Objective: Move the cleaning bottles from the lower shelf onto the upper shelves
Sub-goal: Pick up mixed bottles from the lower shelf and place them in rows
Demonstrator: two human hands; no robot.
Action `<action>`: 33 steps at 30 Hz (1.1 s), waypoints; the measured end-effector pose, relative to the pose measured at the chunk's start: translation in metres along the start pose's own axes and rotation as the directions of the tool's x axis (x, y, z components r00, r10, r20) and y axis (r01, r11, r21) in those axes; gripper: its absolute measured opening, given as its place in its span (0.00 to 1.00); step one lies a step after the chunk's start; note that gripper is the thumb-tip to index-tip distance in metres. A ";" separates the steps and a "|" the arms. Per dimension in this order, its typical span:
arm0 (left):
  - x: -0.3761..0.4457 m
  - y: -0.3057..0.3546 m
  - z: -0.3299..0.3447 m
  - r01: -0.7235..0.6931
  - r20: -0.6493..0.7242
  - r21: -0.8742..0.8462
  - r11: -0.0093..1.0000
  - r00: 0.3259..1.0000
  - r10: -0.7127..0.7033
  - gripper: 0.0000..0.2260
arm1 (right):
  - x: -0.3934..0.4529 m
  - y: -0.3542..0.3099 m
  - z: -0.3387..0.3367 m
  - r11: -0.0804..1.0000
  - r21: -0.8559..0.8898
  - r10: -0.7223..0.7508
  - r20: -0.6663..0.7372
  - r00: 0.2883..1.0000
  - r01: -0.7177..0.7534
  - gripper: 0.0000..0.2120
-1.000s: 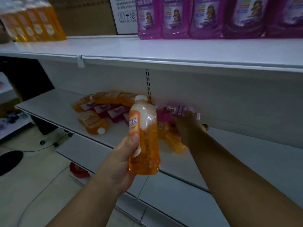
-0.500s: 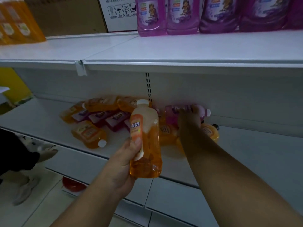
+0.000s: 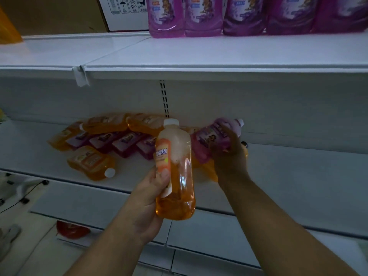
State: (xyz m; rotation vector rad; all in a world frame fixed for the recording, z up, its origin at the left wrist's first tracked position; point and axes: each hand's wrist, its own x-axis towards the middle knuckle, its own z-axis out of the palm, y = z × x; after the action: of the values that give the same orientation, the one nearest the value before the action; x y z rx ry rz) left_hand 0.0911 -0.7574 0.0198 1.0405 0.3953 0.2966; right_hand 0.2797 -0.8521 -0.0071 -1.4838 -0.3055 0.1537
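My left hand (image 3: 147,198) grips an orange cleaning bottle (image 3: 175,176) upright, white cap on top, in front of the lower shelf (image 3: 298,176). To its right my right hand (image 3: 229,156) is closed around a purple bottle (image 3: 213,136), lifted off the shelf and tilted with its cap pointing up-right. Several orange and purple bottles (image 3: 107,140) lie on their sides in a pile on the lower shelf; one orange bottle (image 3: 91,162) lies nearest the front edge. The upper shelf (image 3: 199,54) carries a row of standing purple bottles (image 3: 245,14) at its back.
A white carton (image 3: 123,12) and a brown box (image 3: 51,14) stand at the back of the upper shelf, with orange bottles (image 3: 8,28) at far left. A clip-on price tag holder (image 3: 80,75) hangs from the shelf edge. A red object (image 3: 71,229) lies under the bottom shelf.
My right hand closed on the purple bottle and raised it off the pile, tilting it. The view shifted left and closer to the shelves. The orange bottle stays in my left hand.
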 end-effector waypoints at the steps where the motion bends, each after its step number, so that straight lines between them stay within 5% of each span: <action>1: -0.003 -0.001 0.003 -0.010 0.018 0.008 1.000 1.000 0.010 0.40 | -0.009 -0.003 -0.007 0.998 0.063 0.016 0.034 0.999 -0.018 0.25; 7: -0.033 -0.007 0.030 -0.103 0.013 0.099 0.990 0.995 0.102 0.42 | -0.057 -0.013 -0.077 0.726 0.627 0.134 0.275 0.952 -0.283 0.34; 12: -0.058 -0.033 0.072 -0.168 -0.074 0.107 0.980 0.982 0.176 0.27 | -0.096 -0.028 -0.160 0.659 0.616 0.185 0.424 0.887 -0.432 0.38; 16: -0.081 -0.062 0.129 -0.164 -0.054 0.159 0.974 0.983 0.174 0.31 | -0.127 -0.058 -0.233 0.675 0.602 0.121 0.480 0.869 -0.426 0.29; 25: -0.102 -0.073 0.276 -0.323 -0.027 0.397 0.859 0.931 0.363 0.39 | -0.174 -0.158 -0.372 0.916 0.398 -0.204 0.338 0.919 0.057 0.45; 33: -0.107 -0.013 0.336 -0.461 0.055 0.419 0.782 0.873 0.485 0.34 | -0.165 -0.247 -0.394 0.892 0.289 -0.430 0.303 0.851 0.348 0.44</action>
State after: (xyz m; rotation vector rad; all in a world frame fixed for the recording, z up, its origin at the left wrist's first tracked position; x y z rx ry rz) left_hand 0.1482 -1.0677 0.1770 1.5642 0.2425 0.7190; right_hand 0.2177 -1.2961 0.1978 -1.1335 -0.8575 0.1251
